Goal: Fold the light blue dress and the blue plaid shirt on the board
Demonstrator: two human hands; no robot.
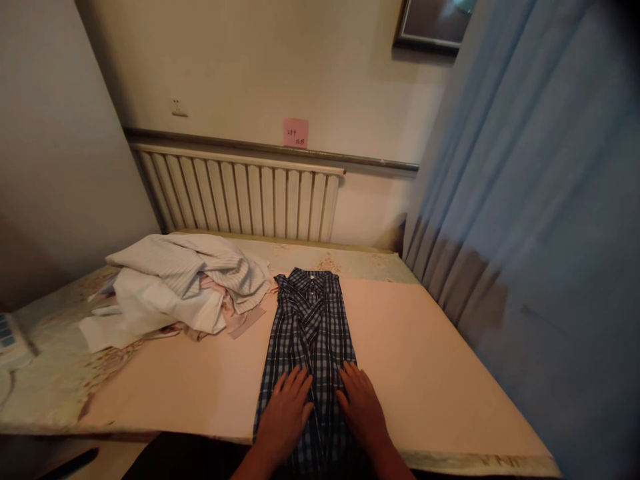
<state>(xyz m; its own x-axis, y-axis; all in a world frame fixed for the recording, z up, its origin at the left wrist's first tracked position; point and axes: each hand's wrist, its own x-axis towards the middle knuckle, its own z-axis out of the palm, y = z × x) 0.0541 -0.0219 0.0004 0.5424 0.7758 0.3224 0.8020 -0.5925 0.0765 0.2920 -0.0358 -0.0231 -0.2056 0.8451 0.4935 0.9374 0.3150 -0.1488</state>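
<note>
A dark blue checked shirt (320, 327) lies in a long narrow shape, its collar at the far end and its sides folded inward. Its near end hangs over the table's front edge. My left hand (287, 410) rests on the left part of the shirt, fingers stretched out and flat. On the right part lies my right hand (361, 403), also flat with its fingers extended. Neither hand grips the cloth.
A heap of white and striped clothes (175, 287) lies at the left on the table. A pink sheet (410, 360) covers part of the flowered tablecloth (60, 373). Behind stands a white radiator (250, 193); a blue curtain (525, 200) hangs at the right.
</note>
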